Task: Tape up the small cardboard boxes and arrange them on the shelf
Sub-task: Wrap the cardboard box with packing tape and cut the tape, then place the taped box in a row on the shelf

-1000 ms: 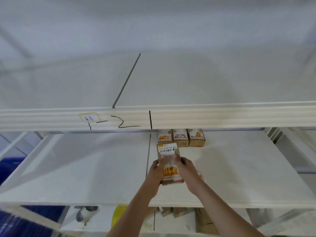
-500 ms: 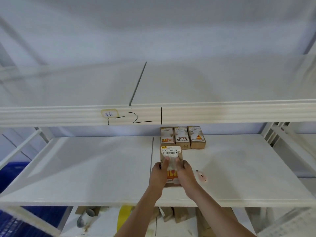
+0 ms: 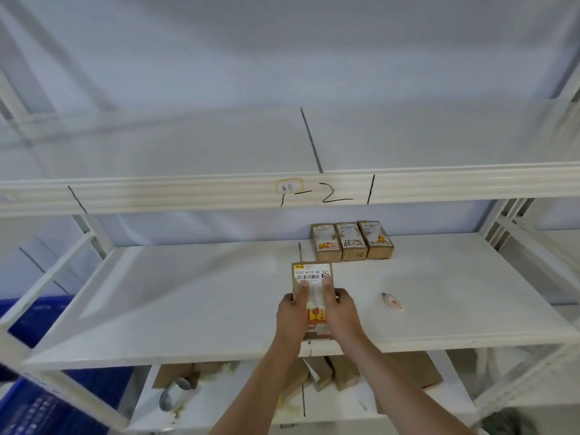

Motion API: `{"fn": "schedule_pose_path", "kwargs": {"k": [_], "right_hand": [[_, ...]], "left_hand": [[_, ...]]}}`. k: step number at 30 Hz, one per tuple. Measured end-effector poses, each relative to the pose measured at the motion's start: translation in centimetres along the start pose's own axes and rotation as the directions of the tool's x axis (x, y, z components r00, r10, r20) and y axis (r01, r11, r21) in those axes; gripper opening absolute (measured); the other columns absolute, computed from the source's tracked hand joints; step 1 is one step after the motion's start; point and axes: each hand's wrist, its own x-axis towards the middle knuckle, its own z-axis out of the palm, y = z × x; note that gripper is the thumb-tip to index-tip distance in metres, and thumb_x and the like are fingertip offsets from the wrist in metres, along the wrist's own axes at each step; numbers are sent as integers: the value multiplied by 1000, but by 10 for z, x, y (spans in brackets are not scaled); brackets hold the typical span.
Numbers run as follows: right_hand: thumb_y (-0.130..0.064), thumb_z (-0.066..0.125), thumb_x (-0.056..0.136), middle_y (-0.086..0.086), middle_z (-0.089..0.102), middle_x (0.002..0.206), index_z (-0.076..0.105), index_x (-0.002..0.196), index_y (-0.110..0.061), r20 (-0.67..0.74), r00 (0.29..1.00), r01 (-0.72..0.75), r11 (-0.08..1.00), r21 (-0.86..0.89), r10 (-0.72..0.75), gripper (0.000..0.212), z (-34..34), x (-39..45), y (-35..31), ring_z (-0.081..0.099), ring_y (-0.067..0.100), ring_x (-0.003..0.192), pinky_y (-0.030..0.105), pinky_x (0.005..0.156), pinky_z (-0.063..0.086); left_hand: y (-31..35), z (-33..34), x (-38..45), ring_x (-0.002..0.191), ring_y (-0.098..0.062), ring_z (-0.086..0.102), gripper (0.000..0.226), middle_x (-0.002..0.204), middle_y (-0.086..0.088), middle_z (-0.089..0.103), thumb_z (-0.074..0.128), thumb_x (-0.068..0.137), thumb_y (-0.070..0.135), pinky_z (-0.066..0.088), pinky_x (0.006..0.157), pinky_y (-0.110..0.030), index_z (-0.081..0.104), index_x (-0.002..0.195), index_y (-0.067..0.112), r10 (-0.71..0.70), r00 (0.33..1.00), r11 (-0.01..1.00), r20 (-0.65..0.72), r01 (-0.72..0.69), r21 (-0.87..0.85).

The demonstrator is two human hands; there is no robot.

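Both hands [image 3: 314, 312] held the box [image 3: 311, 287] flat on shelf [image 3: 188, 293], fingers pressing its top; looked light, stiff, best gripped by long sides.

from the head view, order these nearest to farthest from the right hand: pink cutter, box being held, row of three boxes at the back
1. Held box, under the right hand.
2. Pink cutter, on the shelf to its right.
3. Row of three boxes, at the shelf's back.
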Motion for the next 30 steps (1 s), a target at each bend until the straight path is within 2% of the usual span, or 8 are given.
{"fn": "schedule_pose_path", "kwargs": {"k": [4,7,11,13,16,21,26,30], "right_hand": [[-61,35,101,6,71,96,59,106,-11,-39,999,-15,995,-103,11,55,34,-20,2,68,16,83,27,65,55],[-59,36,102,9,70,101,59,110,-10,-32,999,-20,989,-150,16,55,51,-28,2,68,22,90,36,76,58],[-63,38,100,4,71,99,62,114,-12,8,1000,-24,994,-108,25,57,68,-33,2,70,20,91,40,77,60],[-64,37,100,1,71,98,62,117,-15,67,997,-42,996,-79,47,58,77,-31,0,70,17,88,36,72,59],[-69,36,98,6,73,106,63,120,-19,173,980,-93,995,-47,100,61,92,-29,-7,72,24,95,44,81,62],[-73,38,95,6,73,104,61,122,-16,274,958,-67,996,-50,78,67,111,-33,-17,74,20,85,27,53,58],[-72,32,97,3,72,100,61,120,-13,324,945,-19,996,-90,47,70,139,-45,-17,73,16,80,27,54,59],[-72,31,97,3,73,95,62,114,-15,321,946,-2,994,-111,38,68,160,-51,-18,74,16,78,34,63,63]], "left_hand": [[-12,-29,-5,85,-23,74,58,91,-10,76,46,100,58,60,78,-38,70,103,5,-8,1000,1000,-1,8,3],[-19,-48,-11,88,-26,73,61,93,-12,75,46,99,60,59,86,-45,70,103,4,-41,999,999,-20,41,-18],[-22,-72,-15,83,-22,75,62,89,-8,77,43,98,65,60,74,-36,72,100,10,-85,995,994,-55,82,-66],[-21,-81,-15,86,-25,75,62,94,-10,77,42,99,65,61,83,-43,71,106,10,-116,991,985,-65,106,-137],[-18,-95,-16,90,-31,75,55,99,-15,76,42,102,57,58,90,-52,67,113,10,-154,984,964,-86,131,-231],[-8,-119,-21,91,-34,75,42,98,-16,77,45,104,44,57,93,-54,70,112,11,-167,979,952,-119,128,-279],[-11,-145,-25,91,-36,74,42,100,-20,75,45,104,42,58,88,-54,68,113,8,-201,956,956,-214,143,-257],[-17,-166,-24,78,-26,76,44,93,-14,77,45,104,45,58,60,-32,69,111,8,-209,946,960,-249,149,-238]]}}
